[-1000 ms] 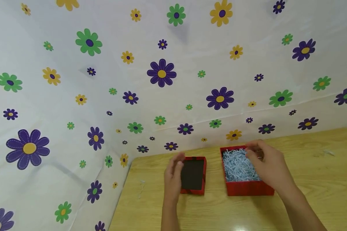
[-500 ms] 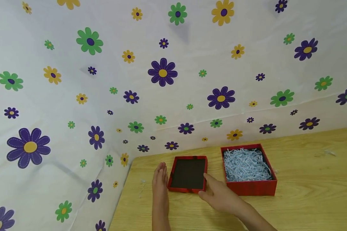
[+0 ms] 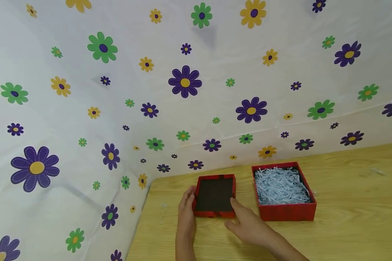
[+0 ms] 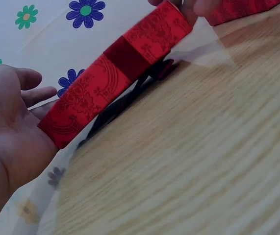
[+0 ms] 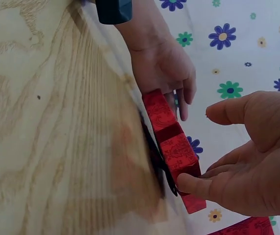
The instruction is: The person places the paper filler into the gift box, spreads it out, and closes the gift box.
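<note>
A shallow red box lid (image 3: pixel 214 195) lies with its dark inner side up on the table, in the middle of the head view. My left hand (image 3: pixel 186 214) touches its left edge, palm against the end, fingers extended behind it (image 4: pixel 12 127). At the right edge, my right hand (image 3: pixel 248 224) has its fingers against the near corner, thumb held apart. In the right wrist view one fingertip (image 5: pixel 191 185) lies on the lid's patterned red side. A dark red ribbon band (image 4: pixel 126 58) crosses that side, and a dark loop (image 4: pixel 110 112) shows under the lid.
Right of the lid stands a red box (image 3: pixel 287 213), filled with pale blue shredded paper (image 3: pixel 281 186). Paper wisps (image 3: pixel 377 172) lie on the wooden table (image 3: pixel 356 224). A white flowered cloth (image 3: pixel 222 105) hangs behind and to the left.
My right hand has gone from the shred-filled box left to the lid's right edge. My left hand first shifted left, uncovering the lid, then came back against its left edge.
</note>
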`<state>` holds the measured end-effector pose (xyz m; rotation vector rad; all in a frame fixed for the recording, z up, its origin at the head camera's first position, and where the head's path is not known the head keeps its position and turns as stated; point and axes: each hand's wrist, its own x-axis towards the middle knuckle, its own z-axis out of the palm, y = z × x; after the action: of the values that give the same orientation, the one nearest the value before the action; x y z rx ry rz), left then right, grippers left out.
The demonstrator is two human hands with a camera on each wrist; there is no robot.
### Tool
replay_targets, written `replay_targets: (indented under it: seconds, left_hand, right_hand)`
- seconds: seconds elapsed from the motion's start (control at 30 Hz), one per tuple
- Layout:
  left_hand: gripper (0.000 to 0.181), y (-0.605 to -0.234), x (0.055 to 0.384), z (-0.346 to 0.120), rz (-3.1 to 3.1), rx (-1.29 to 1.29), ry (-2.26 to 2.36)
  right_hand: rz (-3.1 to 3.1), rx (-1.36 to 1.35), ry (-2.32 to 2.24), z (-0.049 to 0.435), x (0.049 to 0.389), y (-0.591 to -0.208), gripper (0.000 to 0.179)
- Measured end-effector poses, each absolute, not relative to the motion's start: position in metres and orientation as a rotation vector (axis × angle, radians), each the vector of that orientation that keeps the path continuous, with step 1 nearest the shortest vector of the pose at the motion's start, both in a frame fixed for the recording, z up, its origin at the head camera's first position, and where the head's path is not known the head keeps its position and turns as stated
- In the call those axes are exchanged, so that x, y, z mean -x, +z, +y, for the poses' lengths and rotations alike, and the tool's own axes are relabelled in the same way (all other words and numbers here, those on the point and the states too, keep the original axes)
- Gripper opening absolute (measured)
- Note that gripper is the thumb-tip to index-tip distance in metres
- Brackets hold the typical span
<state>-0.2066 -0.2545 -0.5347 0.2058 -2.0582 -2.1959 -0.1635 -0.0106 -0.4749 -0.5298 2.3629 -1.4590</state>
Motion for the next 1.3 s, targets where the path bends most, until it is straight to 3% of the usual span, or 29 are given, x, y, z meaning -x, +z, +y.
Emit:
replay_targets:
  seconds: [0.3,0.57,0.87,1.1,1.3]
  left_hand:
    - [0.049,-0.484,0.200,-0.242,-2.097,-0.080,-2.108]
    - [0.055,-0.442,0.191,-0.190,-2.063,-0.108,-2.025]
    - [0.066,-0.425,0.175,-0.129,-2.039,0.051,-2.191]
    - [0.078,-0.419,0.168,-0.111,-2.032,0.145,-2.321]
    - [0.076,-0.416,0.164,-0.103,-2.234,0.114,-2.017]
  right_hand:
    - [2.415,0.516,-1.515,0.006,0.159,-0.441,0.084]
    - [2.479,0.471,-1.637,0.049,0.164,-0.408,0.077]
    - [2.801,0.365,-1.536,0.109,0.177,-0.401,0.063]
    - [2.853,0.407,-1.444,0.147,0.181,-0.404,0.051]
    - [2.893,0.380,-1.383,0.158,0.179,-0.403,0.053]
